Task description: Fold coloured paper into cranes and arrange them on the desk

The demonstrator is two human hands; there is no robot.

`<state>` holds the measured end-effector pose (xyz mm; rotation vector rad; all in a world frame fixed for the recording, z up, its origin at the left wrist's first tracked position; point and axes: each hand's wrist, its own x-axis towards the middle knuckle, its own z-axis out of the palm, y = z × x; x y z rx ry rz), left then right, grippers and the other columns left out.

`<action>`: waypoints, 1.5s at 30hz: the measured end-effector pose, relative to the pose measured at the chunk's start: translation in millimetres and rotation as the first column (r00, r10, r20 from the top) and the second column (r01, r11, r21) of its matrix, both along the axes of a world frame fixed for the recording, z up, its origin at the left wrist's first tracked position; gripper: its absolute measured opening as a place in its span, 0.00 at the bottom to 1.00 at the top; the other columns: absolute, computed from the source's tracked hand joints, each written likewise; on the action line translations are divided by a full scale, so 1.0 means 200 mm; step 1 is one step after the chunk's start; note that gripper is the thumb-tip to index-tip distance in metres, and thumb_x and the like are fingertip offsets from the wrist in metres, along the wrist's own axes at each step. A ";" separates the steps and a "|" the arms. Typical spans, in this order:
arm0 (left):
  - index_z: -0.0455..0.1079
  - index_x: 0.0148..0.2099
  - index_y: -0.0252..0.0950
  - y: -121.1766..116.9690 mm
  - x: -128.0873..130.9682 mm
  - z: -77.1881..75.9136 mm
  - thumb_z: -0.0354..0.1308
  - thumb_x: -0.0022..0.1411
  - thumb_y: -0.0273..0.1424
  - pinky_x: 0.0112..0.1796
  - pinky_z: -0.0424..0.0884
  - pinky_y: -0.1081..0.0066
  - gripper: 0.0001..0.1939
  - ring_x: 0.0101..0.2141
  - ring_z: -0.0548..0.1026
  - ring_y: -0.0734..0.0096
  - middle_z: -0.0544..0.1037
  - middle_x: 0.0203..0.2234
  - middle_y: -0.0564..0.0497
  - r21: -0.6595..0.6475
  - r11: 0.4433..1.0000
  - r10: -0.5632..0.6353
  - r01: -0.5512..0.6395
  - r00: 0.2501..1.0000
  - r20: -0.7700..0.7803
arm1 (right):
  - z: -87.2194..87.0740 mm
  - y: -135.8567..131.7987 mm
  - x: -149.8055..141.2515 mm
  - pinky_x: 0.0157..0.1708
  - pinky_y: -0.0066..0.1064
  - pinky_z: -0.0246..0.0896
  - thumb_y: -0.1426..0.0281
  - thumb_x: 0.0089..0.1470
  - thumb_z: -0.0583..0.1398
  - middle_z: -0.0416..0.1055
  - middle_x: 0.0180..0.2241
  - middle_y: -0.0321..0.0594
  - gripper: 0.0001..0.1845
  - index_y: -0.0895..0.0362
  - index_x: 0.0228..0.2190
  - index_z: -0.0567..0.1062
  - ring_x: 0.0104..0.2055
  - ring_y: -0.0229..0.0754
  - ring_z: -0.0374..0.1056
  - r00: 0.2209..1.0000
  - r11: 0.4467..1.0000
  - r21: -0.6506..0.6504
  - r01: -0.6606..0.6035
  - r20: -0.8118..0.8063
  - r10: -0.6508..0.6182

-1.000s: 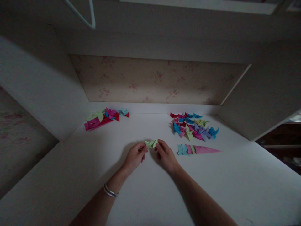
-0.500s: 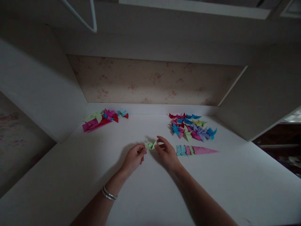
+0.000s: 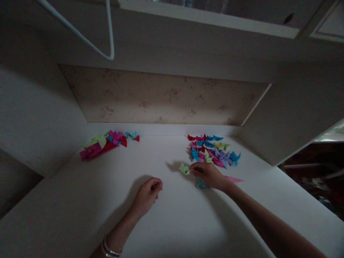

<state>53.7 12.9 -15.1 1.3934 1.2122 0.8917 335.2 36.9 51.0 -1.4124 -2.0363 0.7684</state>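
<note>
A small light green origami crane (image 3: 184,169) is pinched at its right end between the fingertips of my right hand (image 3: 208,173). It hangs just over the white tabletop, casting a shadow to its left. My left hand (image 3: 147,193) is curled closed to the lower left, apart from the crane, with nothing visible in its fingers. Beneath my right hand lies a strip of folded papers, mostly hidden: its teal end (image 3: 201,183) and pink pointed tip (image 3: 234,179) show. Just behind that hand, several colourful folded paper cranes (image 3: 215,154) lie in a cluster.
At the back left sits a pile of folded papers (image 3: 103,145) in green, pink, red and blue. A flowered wall panel (image 3: 163,96) stands behind the white tabletop (image 3: 166,222). Above are a shelf edge (image 3: 209,19) and a bent white rod (image 3: 77,32).
My left hand has let go of the green crane and drawn back toward me. My right hand has carried it rightward, over the folded strip. The camera view has shifted slightly.
</note>
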 end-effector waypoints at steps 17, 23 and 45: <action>0.69 0.34 0.36 0.02 0.01 0.04 0.53 0.59 0.44 0.20 0.59 0.77 0.16 0.20 0.64 0.76 0.68 0.23 0.55 -0.106 0.992 -0.080 0.073 0.995 -0.062 | 0.27 0.41 1.28 0.36 0.31 0.54 0.70 0.57 0.56 0.75 0.40 0.52 0.13 0.58 0.40 0.78 0.37 0.47 0.69 0.514 0.853 0.248 0.458 0.709 -0.483; 0.69 0.34 0.37 0.03 0.01 0.03 0.52 0.59 0.45 0.20 0.59 0.77 0.16 0.20 0.64 0.76 0.67 0.22 0.56 -0.122 0.990 -0.085 0.075 0.993 -0.079 | 0.18 0.50 1.38 0.32 0.31 0.53 0.75 0.52 0.57 0.76 0.34 0.50 0.10 0.56 0.32 0.80 0.33 0.45 0.68 0.516 0.880 0.184 0.439 0.750 -0.414; 0.68 0.32 0.37 0.06 0.03 0.05 0.53 0.58 0.45 0.18 0.58 0.78 0.16 0.17 0.61 0.77 0.64 0.18 0.57 -0.153 0.986 -0.076 0.066 0.995 -0.065 | -0.04 0.67 1.36 0.30 0.32 0.55 0.77 0.47 0.58 0.75 0.28 0.47 0.09 0.57 0.28 0.80 0.27 0.43 0.67 0.611 0.904 0.075 0.421 0.712 -0.344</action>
